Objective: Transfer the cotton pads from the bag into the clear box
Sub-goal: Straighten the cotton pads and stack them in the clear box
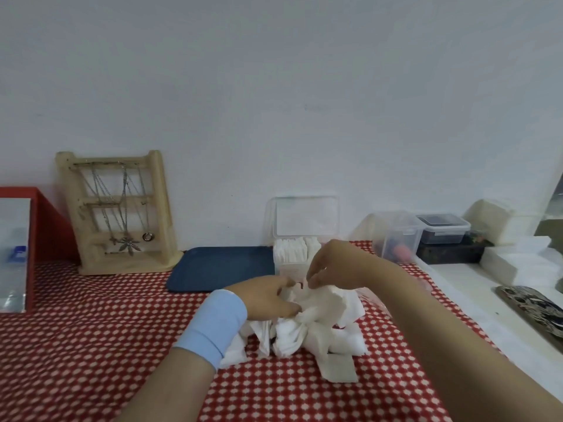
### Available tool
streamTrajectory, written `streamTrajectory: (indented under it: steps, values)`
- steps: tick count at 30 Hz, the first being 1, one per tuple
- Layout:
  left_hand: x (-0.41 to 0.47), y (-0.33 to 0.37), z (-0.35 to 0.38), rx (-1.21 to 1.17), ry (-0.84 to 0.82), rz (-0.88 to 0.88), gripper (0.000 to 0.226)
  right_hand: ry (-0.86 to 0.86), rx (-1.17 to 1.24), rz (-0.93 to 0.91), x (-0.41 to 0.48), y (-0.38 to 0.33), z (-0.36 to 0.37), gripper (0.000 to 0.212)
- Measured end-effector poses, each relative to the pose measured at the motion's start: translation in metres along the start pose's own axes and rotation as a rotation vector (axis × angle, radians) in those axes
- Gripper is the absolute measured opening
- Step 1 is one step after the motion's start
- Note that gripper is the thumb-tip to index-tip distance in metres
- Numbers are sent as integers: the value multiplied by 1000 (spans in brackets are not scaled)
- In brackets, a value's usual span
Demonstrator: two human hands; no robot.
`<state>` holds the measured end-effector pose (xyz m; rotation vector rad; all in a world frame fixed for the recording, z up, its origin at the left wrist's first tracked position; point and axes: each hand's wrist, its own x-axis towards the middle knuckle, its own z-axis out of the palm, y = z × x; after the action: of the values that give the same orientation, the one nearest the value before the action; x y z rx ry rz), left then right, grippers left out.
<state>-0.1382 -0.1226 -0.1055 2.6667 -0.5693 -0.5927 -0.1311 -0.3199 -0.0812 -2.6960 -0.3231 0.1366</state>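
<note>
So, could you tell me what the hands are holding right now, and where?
Both hands grip the heap of cotton pads at its top: left at the left edge, right fingertips pinching the upper middle.

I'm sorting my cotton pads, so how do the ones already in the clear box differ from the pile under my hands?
The pads in the clear box stand upright in tidy rows; the loose pads lie jumbled and overlapping on the checked cloth. The boxed ones sit untouched; the left hand and right hand are working the loose ones. Both sets are white.

The table (76, 345) has a red dotted cloth. On it lie loose cotton pads (304, 333), a blue tray (222, 268), a wooden stand (122, 214) and the clear box (295, 254).
</note>
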Motion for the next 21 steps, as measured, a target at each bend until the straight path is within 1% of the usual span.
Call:
streamTrajectory:
  steps: [3, 5, 7, 9, 12, 14, 16, 19, 21]
  values:
    - [4, -7, -14, -107, 54, 33, 76, 97, 191, 2, 1, 3, -11, 6]
    - [9, -8, -22, -219, 142, 55, 69, 143, 349, 5, 2, 3, -16, 5]
    - [15, -6, -29, -380, 228, 76, 58, 164, 498, 8, 4, 0, -19, 10]
    - [21, -4, -31, -567, 287, 85, 41, 174, 619, -6, 8, -3, -20, 12]
    - [27, -4, -31, -782, 330, 108, 15, 139, 710, -64, 17, -2, -17, 7]
    - [28, -9, -32, -880, 345, 133, 15, 81, 716, -71, 22, 2, -15, 14]
    - [30, -16, -33, -917, 350, 141, 19, 14, 689, -72, 27, 5, -14, 21]
    - [33, -27, -34, -919, 307, 160, 23, -39, 698, -61, 35, 5, -12, 7]
    - [33, -32, -33, -838, 255, 174, 25, -28, 705, -38, 39, 5, -8, 11]
